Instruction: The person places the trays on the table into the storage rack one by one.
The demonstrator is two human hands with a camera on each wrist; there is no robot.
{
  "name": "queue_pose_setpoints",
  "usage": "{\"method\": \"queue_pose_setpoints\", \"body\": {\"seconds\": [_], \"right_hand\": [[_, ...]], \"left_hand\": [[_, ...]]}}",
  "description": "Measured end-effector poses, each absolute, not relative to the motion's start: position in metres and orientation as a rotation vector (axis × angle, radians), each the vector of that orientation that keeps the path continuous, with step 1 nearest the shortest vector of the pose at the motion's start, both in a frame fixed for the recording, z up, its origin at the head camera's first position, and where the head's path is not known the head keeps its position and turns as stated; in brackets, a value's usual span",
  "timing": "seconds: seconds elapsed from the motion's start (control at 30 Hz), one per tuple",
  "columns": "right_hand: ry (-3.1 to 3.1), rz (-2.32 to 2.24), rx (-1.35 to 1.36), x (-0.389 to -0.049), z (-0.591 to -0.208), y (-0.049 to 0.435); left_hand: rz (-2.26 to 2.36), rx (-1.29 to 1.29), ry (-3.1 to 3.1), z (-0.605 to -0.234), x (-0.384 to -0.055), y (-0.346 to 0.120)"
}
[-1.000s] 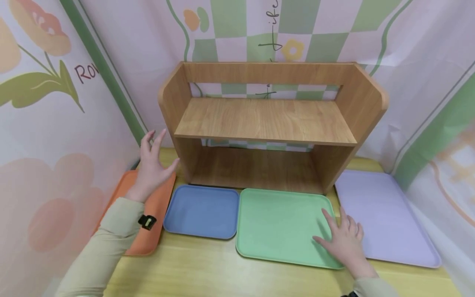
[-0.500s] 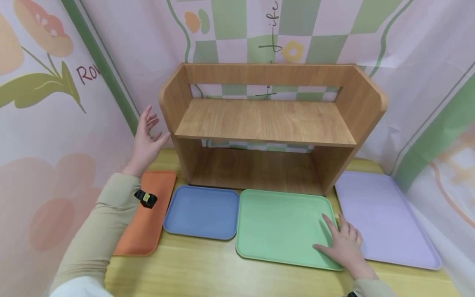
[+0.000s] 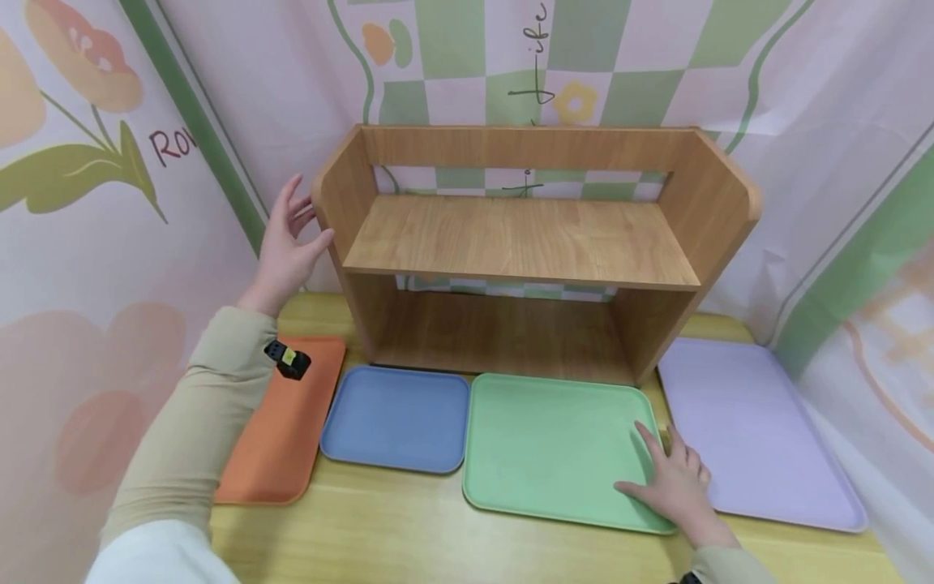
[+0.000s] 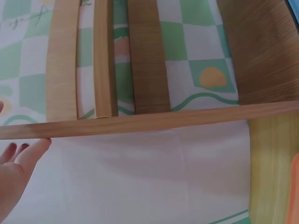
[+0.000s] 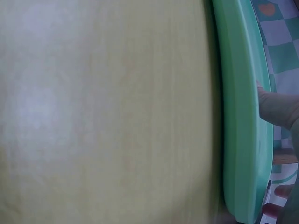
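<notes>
Wooden shelf [image 3: 521, 239] stood upright on counter [image 3: 409, 527], long axis left-right, front nearward. Left hand [image 3: 280, 253], grip loosely spread, was at shelf's left edge; right hand [image 3: 679, 484], spread wide, over green tray [image 3: 547, 446]; neither grasped anything.

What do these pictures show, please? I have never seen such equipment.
There is no robot here: you see a person's left hand and right hand, both bare. The wide picture comes from a camera on the head, looking forward and down; the other two are taken from the left wrist and the right wrist. On the table stands a wooden shelf with two levels. Around it lie, from left to right, an orange tray, a blue tray, a green tray and a purple tray. The left hand is at the shelf's left side; the right hand is spread over the green tray's right edge. I see no clear grip by either hand.
</notes>
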State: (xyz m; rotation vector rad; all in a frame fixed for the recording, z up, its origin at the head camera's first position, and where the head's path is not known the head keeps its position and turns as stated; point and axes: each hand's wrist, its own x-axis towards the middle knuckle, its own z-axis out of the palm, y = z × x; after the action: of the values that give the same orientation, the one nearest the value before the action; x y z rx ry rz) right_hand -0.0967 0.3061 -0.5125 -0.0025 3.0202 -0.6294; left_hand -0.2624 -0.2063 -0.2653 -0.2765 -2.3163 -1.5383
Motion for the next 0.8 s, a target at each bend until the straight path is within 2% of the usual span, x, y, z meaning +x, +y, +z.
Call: {"method": "queue_pose_setpoints", "body": {"seconds": [0.3, 0.8], "right_hand": [[2.994, -0.569, 0.042, -0.099, -0.515, 0.309], [2.878, -0.579, 0.128, -0.112, -0.508, 0.31]], "left_hand": [[-1.496, -0.257, -2.442, -0.256, -0.273, -0.211], [-1.529, -0.2, -2.469, -0.26, -0.281, -0.213]]}}
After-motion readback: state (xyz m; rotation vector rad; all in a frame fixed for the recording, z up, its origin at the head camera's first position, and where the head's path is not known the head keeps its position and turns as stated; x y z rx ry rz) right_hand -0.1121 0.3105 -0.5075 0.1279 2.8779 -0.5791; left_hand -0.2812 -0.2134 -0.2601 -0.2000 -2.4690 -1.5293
